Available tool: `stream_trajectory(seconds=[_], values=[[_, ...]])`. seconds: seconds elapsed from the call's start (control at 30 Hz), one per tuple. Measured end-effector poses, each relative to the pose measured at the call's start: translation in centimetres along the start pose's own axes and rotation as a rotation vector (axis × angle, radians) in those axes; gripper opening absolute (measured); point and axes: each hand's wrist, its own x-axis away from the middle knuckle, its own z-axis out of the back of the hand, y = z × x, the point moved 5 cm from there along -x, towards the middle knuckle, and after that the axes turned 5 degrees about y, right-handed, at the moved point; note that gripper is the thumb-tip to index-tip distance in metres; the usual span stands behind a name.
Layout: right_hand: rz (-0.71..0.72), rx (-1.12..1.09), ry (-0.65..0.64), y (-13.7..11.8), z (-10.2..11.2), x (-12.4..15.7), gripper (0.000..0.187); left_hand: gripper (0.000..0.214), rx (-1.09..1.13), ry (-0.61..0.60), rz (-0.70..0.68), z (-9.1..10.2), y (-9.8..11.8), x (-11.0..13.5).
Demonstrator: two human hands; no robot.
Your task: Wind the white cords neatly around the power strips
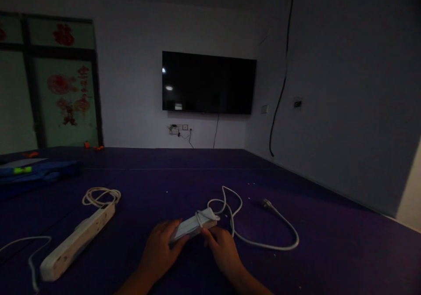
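A small white power strip lies on the dark purple floor in front of me. My left hand grips its near end, fingers curled around it. My right hand pinches the strip's far side where the white cord wraps round it. That cord loops to the right and ends in a plug lying on the floor.
A longer white power strip with a coiled cord lies to the left. Another thin white cable trails at the far left. A blue mat sits at the back left. A wall-mounted TV and wall sockets face me.
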Motion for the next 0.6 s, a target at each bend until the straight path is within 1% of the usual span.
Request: stream_trajectory(seconds=[0.1,0.27,0.37,0.43,0.6], values=[[0.012,-0.052,0.009,-0.1,-0.1,0.1,0.059,0.032,0.135,-0.013,0.059,0.5,-0.3,-0.5],[0.053,-0.179,0.009,-1.3,0.2,-0.3,0.055,0.033,0.350,-0.096,0.218,0.6,-0.8,-1.0],[0.079,-0.256,-0.010,-1.9,0.5,-0.5,0.051,0.032,0.391,-0.120,0.287,0.4,-1.0,-1.0],[0.083,-0.287,-0.008,-2.0,0.6,-0.5,0.051,0.033,0.397,-0.150,0.308,0.1,-1.2,-0.8],[0.088,-0.330,0.026,-1.8,0.4,-0.4,0.051,0.047,0.366,-0.276,0.339,-0.5,-1.6,-0.5]])
